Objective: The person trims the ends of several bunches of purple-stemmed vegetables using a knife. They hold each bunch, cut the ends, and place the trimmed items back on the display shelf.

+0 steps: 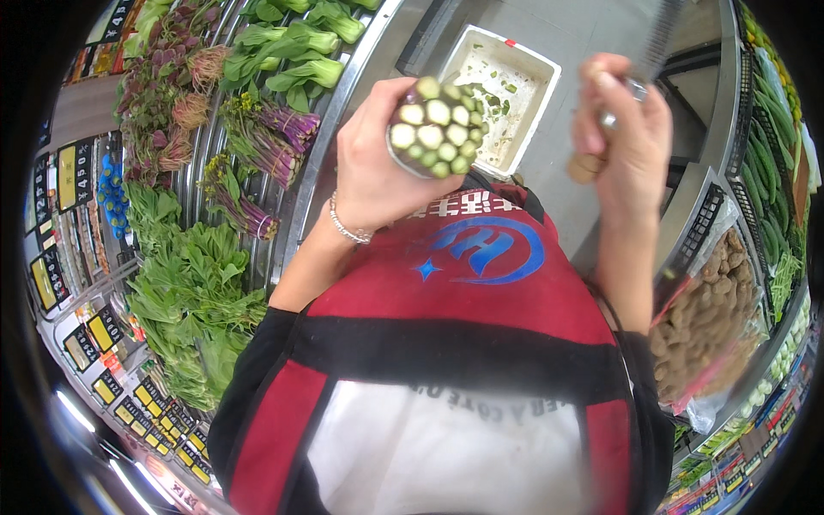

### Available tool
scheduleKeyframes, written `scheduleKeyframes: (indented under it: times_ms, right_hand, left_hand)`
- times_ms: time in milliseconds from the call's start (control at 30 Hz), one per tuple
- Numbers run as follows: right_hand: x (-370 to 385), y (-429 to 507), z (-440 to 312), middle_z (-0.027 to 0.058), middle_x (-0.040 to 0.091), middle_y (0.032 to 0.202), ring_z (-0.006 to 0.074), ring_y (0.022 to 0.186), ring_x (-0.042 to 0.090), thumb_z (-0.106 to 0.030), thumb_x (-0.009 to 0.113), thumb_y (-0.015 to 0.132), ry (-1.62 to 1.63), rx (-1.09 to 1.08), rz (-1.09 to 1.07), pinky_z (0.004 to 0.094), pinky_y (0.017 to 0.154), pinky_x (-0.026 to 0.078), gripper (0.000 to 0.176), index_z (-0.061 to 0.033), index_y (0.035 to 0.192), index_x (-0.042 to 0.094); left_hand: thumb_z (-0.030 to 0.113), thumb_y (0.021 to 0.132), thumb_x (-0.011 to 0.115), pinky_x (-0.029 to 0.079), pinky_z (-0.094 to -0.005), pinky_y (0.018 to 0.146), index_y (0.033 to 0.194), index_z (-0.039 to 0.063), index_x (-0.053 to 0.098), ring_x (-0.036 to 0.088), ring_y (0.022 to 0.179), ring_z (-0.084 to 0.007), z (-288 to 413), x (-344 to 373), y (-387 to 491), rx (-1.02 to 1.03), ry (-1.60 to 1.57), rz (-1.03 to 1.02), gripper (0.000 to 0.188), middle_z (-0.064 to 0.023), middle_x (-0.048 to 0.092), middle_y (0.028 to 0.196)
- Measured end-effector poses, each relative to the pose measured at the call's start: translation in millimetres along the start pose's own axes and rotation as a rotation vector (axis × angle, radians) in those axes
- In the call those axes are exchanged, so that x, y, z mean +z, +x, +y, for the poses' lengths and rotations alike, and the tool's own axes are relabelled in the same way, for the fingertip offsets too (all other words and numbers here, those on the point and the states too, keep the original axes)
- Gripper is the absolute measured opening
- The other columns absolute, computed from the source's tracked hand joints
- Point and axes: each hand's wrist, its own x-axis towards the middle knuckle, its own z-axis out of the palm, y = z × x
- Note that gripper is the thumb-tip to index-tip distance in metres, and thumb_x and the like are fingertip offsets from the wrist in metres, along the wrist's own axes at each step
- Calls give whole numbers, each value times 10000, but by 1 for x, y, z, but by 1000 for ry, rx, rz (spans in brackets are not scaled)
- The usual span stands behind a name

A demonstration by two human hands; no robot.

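My left hand (pixel 367 145) is wrapped around a bundle of vegetable stems (pixel 438 134). Their pale green, round cut ends face up towards me. Held out at the right, my right hand (pixel 627 125) grips a knife with a wooden handle (pixel 584 167). The knife's blade (pixel 661 35) points away from me, apart from the bundle, and is blurred. Beyond the bundle, lower down, sits a white foam box (pixel 526 122) with green trimmings (pixel 494 103) scattered inside. The bundle hides part of this box, and its own leaves are out of sight.
On the slatted metal shelf at left lie purple-stemmed bundles (pixel 283 154), bok choy (pixel 315 71), red amaranth (pixel 174 84) and loose leafy greens (pixel 193 270). Brown tubers (pixel 705 315) and cucumbers (pixel 763 167) fill the right-hand display. My red apron (pixel 450 302) bulges below my hands.
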Motion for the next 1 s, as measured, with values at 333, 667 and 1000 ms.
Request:
scheduleKeyframes:
  times_ms: [333, 667, 1000]
  right_hand:
    - [-23, 9, 51, -14, 578, 862, -21, 491, 411, 39, 679, 712, -362, 84, 20, 168, 417, 326, 456, -56, 1146, 577]
    - [17, -19, 42, -10, 571, 779, 8, 501, 430, -47, 767, 726, 215, 405, -458, 185, 411, 316, 583, -33, 1246, 503]
    - [19, -26, 4, 44, 672, 933, 50, 630, 544, -165, 835, 634, -438, -155, -499, 205, 527, 444, 548, -10, 1096, 585]
  left_hand:
    - [231, 511, 908, 438, -306, 923, 1186, 13, 395, 555, 1026, -160, 8, -16, -5, -110, -238, -10, 876, -81, 564, 1101]
    - [198, 605, 805, 297, -392, 1040, 1396, 48, 305, 367, 1228, -300, 11, -35, -7, -163, -480, -251, 949, -177, 371, 1286]
    - [124, 533, 853, 418, -363, 1003, 1213, 37, 468, 477, 1210, -241, 26, -30, -4, -290, -1168, -465, 786, -163, 392, 1385]
